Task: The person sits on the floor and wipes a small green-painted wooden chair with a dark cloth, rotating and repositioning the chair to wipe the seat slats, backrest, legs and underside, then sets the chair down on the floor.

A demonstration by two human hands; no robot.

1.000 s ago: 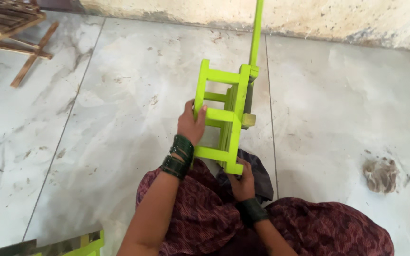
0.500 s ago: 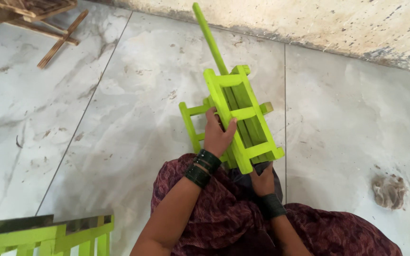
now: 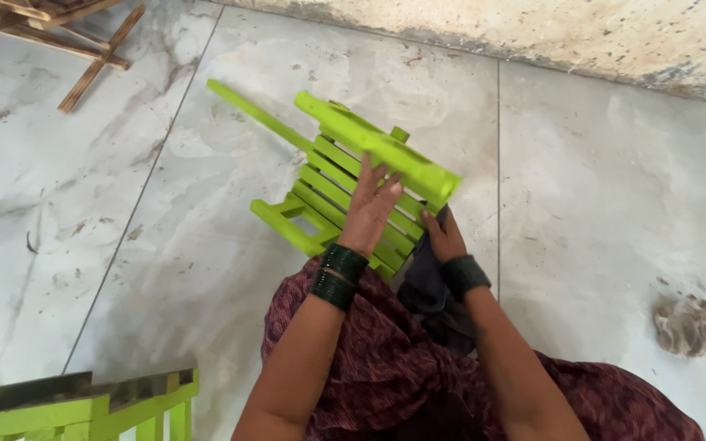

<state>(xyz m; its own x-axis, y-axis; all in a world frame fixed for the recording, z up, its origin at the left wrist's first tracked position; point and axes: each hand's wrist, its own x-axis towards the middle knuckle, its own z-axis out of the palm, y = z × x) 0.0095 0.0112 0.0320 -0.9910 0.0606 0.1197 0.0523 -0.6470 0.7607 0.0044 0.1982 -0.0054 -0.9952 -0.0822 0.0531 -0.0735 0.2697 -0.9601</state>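
Note:
A bright green wooden slatted frame with a long stick end pointing up-left rests tilted over my lap and the marble floor. My left hand lies flat on its slats, fingers spread, dark bangles on the wrist. My right hand grips the frame's lower right edge under the thick green bar, beside a dark cloth on my lap.
Another green slatted piece lies at the bottom left. Bare wooden sticks are at the top left. A clump of grey fibre sits on the floor at the right. A rough wall base runs along the top.
The green frame has swung from upright to lying tilted leftward, its long stick now pointing up-left. My left hand moved from its side onto the slats.

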